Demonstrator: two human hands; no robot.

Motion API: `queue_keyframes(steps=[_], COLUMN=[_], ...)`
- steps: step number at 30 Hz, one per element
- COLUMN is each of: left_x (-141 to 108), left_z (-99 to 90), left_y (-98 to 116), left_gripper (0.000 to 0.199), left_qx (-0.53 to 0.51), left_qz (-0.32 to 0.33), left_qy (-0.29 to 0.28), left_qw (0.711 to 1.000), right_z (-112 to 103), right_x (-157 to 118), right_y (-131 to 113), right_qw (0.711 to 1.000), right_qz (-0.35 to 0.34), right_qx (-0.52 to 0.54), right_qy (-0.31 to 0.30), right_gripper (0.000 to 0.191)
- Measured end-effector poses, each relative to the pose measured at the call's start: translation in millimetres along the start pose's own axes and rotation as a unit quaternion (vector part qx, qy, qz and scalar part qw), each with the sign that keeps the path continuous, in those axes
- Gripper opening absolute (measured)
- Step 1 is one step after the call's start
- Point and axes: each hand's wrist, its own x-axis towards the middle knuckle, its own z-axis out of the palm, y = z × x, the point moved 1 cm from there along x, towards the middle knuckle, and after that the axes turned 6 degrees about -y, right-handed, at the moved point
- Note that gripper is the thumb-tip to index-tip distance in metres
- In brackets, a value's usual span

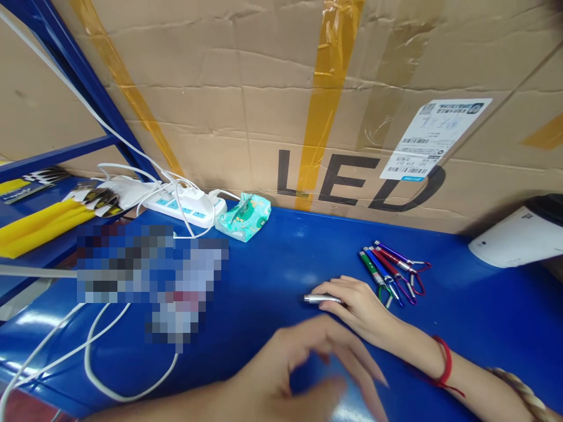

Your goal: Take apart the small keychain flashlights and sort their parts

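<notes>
My right hand [358, 302], with a red cord at the wrist, rests on the blue table [264, 269] and grips a slim silver cylinder [322, 299] that points left. Nearer the camera, my left hand [275, 363] reaches in from the lower left, its curved fingers and thumb apart and nothing visible between them; the fingertips are a little blurred. Just behind my right wrist lie several slim metal cylinders with clips: a green one [372, 266], a blue one, red ones and a purple one [393, 252]. My two hands do not hold any of these.
A white power strip [182, 208] with cables and a teal tissue pack [244, 217] lie at the back left. White cables loop across the left side near a pixelated area. At right is a white cup [514, 234]. A large cardboard box [246, 105] stands behind.
</notes>
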Motion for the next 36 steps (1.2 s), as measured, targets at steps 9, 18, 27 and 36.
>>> queue_keyframes(steps=[9, 18, 27, 36], left_x=[57, 70, 70, 71], left_z=[-24.3, -26.2, -27.2, -31.0], left_y=[45, 34, 34, 32], left_gripper=[0.017, 0.016, 0.017, 0.024], left_qx=[0.02, -0.113, -0.23, -0.273], left_qz=[-0.082, -0.059, -0.022, -0.051], left_qy=[0.213, 0.218, 0.183, 0.216], left_qw=[0.973, 0.968, 0.955, 0.936], right_z=[-2, 1, 1, 0], right_x=[2, 0, 0, 0], right_y=[-5, 0, -1, 0], right_qw=[1.0, 0.999, 0.995, 0.998], right_qz=[-0.002, 0.004, 0.024, 0.025], right_qx=[-0.012, -0.002, -0.001, 0.006], right_qy=[-0.001, 0.053, 0.096, 0.061], right_gripper=[0.028, 0.03, 0.031, 0.032])
